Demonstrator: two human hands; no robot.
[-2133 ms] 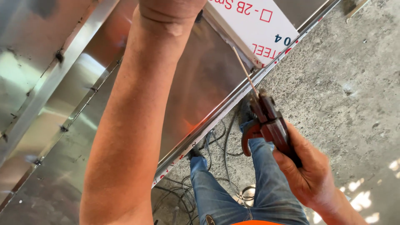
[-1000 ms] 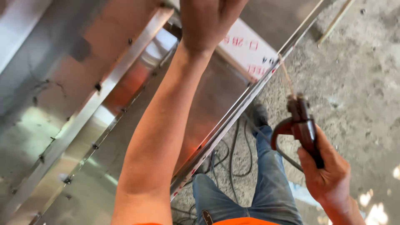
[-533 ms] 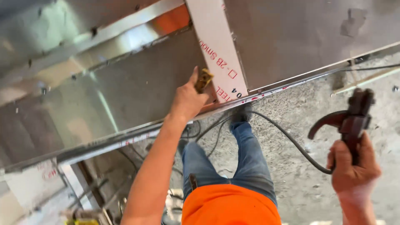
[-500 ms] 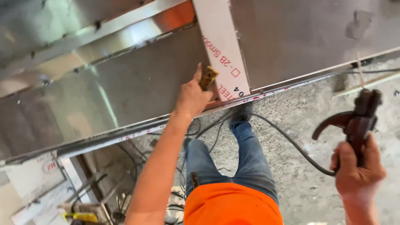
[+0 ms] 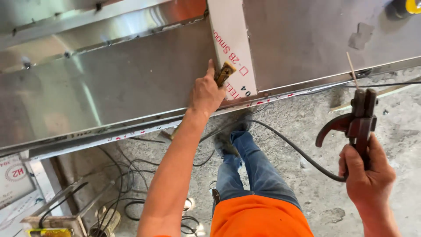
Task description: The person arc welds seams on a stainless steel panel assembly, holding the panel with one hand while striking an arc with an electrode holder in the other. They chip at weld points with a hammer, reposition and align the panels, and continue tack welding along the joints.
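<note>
Left hand (image 5: 206, 93) grips a wooden-handled tool (image 5: 224, 73) against the steel sheet (image 5: 131, 83); right hand (image 5: 366, 173) grips the electrode holder (image 5: 357, 118) clear, weld unstarted.

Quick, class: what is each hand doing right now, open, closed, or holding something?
Left hand: closed on a wooden-handled tool, against the steel sheet.
Right hand: closed on the welding electrode holder.

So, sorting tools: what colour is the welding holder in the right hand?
Dark reddish-brown holder, in the right hand; head view.
</note>
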